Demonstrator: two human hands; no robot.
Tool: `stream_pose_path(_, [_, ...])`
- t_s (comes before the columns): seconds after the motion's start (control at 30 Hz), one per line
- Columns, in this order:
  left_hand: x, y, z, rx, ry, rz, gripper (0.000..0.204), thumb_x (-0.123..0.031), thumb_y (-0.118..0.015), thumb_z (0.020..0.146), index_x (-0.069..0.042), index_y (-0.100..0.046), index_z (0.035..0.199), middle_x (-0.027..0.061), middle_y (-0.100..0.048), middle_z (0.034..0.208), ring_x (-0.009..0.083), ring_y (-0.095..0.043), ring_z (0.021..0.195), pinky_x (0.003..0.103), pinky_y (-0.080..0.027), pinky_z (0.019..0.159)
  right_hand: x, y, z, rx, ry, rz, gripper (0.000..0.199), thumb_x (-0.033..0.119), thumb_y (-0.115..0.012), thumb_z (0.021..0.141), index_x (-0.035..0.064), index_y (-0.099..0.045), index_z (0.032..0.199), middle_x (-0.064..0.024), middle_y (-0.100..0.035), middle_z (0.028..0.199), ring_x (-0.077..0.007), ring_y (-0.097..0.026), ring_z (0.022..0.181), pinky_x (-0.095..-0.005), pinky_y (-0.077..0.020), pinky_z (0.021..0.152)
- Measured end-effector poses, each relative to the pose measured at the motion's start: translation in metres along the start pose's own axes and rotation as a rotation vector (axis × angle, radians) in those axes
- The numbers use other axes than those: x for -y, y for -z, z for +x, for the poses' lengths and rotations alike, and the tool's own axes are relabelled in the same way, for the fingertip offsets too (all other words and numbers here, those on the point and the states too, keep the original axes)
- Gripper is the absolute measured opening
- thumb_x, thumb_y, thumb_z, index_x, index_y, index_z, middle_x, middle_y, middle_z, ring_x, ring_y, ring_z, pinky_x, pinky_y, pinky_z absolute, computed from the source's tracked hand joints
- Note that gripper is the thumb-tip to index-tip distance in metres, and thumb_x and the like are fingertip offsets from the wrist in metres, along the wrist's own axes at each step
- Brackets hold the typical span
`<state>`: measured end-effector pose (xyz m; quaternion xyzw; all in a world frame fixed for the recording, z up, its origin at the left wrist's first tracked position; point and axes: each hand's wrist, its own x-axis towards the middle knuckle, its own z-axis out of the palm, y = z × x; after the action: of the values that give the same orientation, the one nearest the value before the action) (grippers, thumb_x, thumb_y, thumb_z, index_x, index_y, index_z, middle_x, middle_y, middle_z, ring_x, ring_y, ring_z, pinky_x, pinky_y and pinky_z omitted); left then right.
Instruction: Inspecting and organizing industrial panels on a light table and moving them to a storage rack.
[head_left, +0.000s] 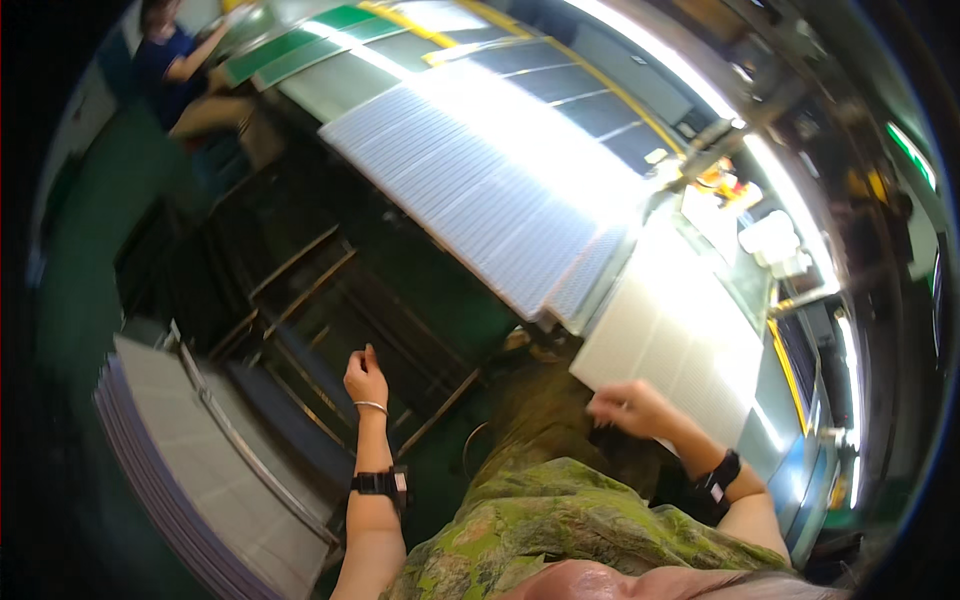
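My left hand (367, 380) is raised at the middle left, above a dark rack. Its fingers are slightly bent and apart, and nothing shows between them. At the near edge of a pale, finely patterned sheet (672, 335) is my right hand (627, 408), its fingers curled. Blur and the angle hide whether anything is inside them; I cannot tell if it touches the sheet. A larger light panel with fine rows (470, 190) lies on the bench beyond, to the left of that sheet. Both wrists wear black straps, and the left one also a bracelet.
A stack of grey boards (215, 460) leans at the lower left beside a metal bar. The dark metal rack (340, 340) stands between it and the bench. Green boards (300, 45) lie on the bench's far left, near a seated person (195, 80). White bundled material (772, 240) sits at the right.
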<state>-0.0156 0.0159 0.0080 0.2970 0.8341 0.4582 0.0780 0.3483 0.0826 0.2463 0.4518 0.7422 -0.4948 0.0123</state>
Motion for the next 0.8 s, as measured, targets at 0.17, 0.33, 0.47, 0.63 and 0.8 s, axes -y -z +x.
stream_pose_path(0.17, [-0.140, -0.040, -0.008, 1.044, 0.171, -0.423, 0.043, -0.041, -0.052, 0.089, -0.001, -0.061, 0.077, 0.0034, -0.061, 0.064, 0.0102, -0.057, 0.056, 0.023, -0.043, 0.051, -0.011, 0.072, -0.017, -0.370, 0.098, -0.693, 0.037, 0.037, -0.062, 0.079, 0.0039, -0.058, 0.094, -0.0107, -0.060, 0.086, -0.0278, -0.056, 0.086, -0.0400, -0.0435, 0.074])
stream_pose_path(0.33, [-0.200, -0.053, -0.084, 1.551, 0.177, -0.427, 0.040, -0.039, -0.050, 0.091, -0.002, -0.062, 0.084, 0.0057, -0.063, 0.071, 0.0128, -0.059, 0.059, 0.025, -0.045, 0.053, -0.050, 0.025, -0.075, -0.430, 0.067, -0.902, 0.078, 0.054, -0.064, 0.070, 0.0003, -0.044, 0.122, -0.0151, -0.045, 0.123, -0.0327, -0.039, 0.117, -0.0457, -0.0320, 0.097])
stream_pose_path(0.47, [-0.209, -0.063, -0.122, 1.503, 0.274, -0.636, 0.038, -0.033, -0.049, 0.092, 0.001, -0.060, 0.081, 0.0063, -0.061, 0.067, 0.0133, -0.058, 0.056, 0.024, -0.044, 0.050, -0.108, -0.021, -0.136, -0.573, -0.229, -0.858, 0.091, 0.051, -0.070, 0.064, 0.0040, -0.035, 0.134, -0.0187, -0.030, 0.139, -0.0374, -0.024, 0.130, -0.0509, -0.0196, 0.106])
stream_pose_path(0.63, [-0.246, -0.039, -0.115, 1.397, 0.147, -0.680, 0.040, -0.029, -0.050, 0.091, -0.001, -0.060, 0.064, 0.0035, -0.054, 0.051, 0.0097, -0.050, 0.043, 0.021, -0.037, 0.042, -0.128, -0.037, -0.142, -0.815, -0.304, -0.755, 0.078, 0.034, -0.072, 0.067, 0.0062, -0.039, 0.132, -0.0199, -0.032, 0.138, -0.0398, -0.026, 0.129, -0.0507, -0.0201, 0.106])
stream_pose_path(0.8, [-0.318, -0.021, -0.105, 1.261, -0.064, -0.825, 0.044, -0.031, -0.047, 0.092, -0.001, -0.057, 0.062, 0.0054, -0.052, 0.049, 0.0104, -0.047, 0.040, 0.021, -0.035, 0.040, -0.117, -0.003, -0.132, -1.021, -0.033, -0.894, 0.048, 0.009, -0.055, 0.077, 0.0034, -0.049, 0.124, -0.0205, -0.051, 0.121, -0.0368, -0.049, 0.113, -0.0417, -0.0409, 0.092])
